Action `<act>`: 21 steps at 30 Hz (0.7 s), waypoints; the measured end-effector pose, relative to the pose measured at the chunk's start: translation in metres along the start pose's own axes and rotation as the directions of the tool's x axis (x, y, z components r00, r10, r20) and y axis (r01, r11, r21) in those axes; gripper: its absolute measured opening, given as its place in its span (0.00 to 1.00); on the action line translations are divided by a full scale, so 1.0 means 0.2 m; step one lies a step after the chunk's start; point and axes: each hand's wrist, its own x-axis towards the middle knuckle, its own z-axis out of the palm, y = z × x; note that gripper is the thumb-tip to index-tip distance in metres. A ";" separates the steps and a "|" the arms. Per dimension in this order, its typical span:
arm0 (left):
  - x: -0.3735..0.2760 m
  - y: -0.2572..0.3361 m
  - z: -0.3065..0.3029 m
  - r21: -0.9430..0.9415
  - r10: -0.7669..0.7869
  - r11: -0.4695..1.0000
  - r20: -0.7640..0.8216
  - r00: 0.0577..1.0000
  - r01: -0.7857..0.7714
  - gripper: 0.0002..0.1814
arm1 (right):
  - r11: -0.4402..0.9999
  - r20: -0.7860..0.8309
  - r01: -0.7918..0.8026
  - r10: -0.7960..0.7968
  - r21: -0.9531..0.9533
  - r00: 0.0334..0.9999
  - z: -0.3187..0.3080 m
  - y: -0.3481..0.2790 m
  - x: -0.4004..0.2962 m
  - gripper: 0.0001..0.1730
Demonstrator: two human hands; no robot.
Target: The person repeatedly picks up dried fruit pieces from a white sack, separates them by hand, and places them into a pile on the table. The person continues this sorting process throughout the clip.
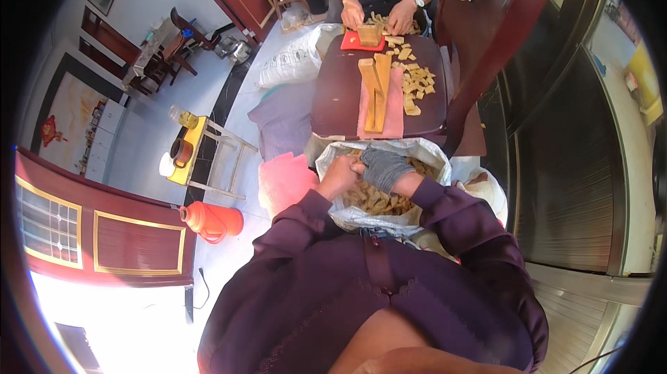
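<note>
My left hand (337,176) is bare, its fingers curled and touching my right hand. A grey knitted glove covers my right hand (384,168), leaving the thumb and fingertips bare. Both hands meet above a white woven sack (440,163) with its mouth rolled open. Brownish-yellow dried pieces (378,201) fill the sack beneath them. Whatever may be pinched between my fingers is hidden. Just beyond the sack, a wooden device made of joined bars (376,100) lies on a pink cloth (397,90), on a dark wooden chair seat (336,97).
Cut pieces (418,82) lie along the seat's right side. Across from me, a person's hands (402,15) work at a wooden block (370,35) on a red board (348,43). At left stand an orange thermos flask (213,220) and a yellow-topped stool (183,170) with jars.
</note>
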 end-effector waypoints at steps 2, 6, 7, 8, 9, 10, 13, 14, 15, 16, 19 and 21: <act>-0.02 0.04 0.03 0.005 0.011 1.000 -0.041 0.999 -0.010 0.10 | 0.995 0.026 -0.100 0.100 0.013 0.995 0.02 0.01 -0.05 0.26; -0.07 0.09 0.02 0.146 0.064 0.987 0.029 0.998 -0.067 0.08 | 0.995 0.015 0.064 -0.065 0.077 0.998 0.22 0.24 -0.01 0.29; -0.08 0.07 0.04 0.297 0.253 0.926 -0.036 0.967 -0.231 0.09 | 0.996 -0.029 0.082 -0.083 -0.045 0.996 0.32 0.33 0.03 0.29; -0.13 0.08 0.05 0.247 0.213 0.950 -0.054 0.976 -0.194 0.09 | 1.000 0.027 0.012 -0.012 -0.005 1.000 0.31 0.27 -0.01 0.28; -0.13 0.01 0.06 0.255 0.195 0.952 -0.067 0.979 -0.172 0.07 | 0.999 0.088 -0.040 0.037 0.028 0.995 0.22 0.16 -0.03 0.27; -0.18 0.09 0.09 0.301 0.243 0.933 -0.129 0.961 -0.196 0.08 | 0.998 0.074 -0.015 0.011 0.054 0.997 0.20 0.14 -0.06 0.25; -0.13 0.06 0.10 0.408 0.567 0.790 -0.206 0.797 -0.457 0.11 | 0.996 0.048 0.046 -0.049 0.070 0.998 0.19 0.16 -0.08 0.26; -0.13 0.07 0.10 0.447 0.580 0.768 -0.177 0.795 -0.460 0.11 | 0.996 0.040 0.062 -0.065 0.064 0.997 0.19 0.18 -0.09 0.27; -0.14 0.07 0.09 0.452 0.457 0.814 -0.111 0.883 -0.365 0.11 | 0.995 0.069 0.080 -0.083 0.056 0.994 0.16 0.16 -0.09 0.27; -0.14 0.08 0.08 0.467 0.325 0.843 -0.045 0.945 -0.268 0.10 | 0.994 0.093 0.101 -0.105 0.045 0.990 0.11 0.15 -0.10 0.27; -0.16 0.16 0.06 0.430 0.280 0.862 0.036 0.959 -0.268 0.10 | 0.963 0.207 -0.086 0.032 0.256 0.978 -0.03 0.10 -0.10 0.27; -0.14 0.14 0.03 0.257 0.243 0.925 0.166 0.956 -0.280 0.12 | 0.851 0.260 -0.205 0.084 0.483 0.962 -0.05 0.15 -0.07 0.26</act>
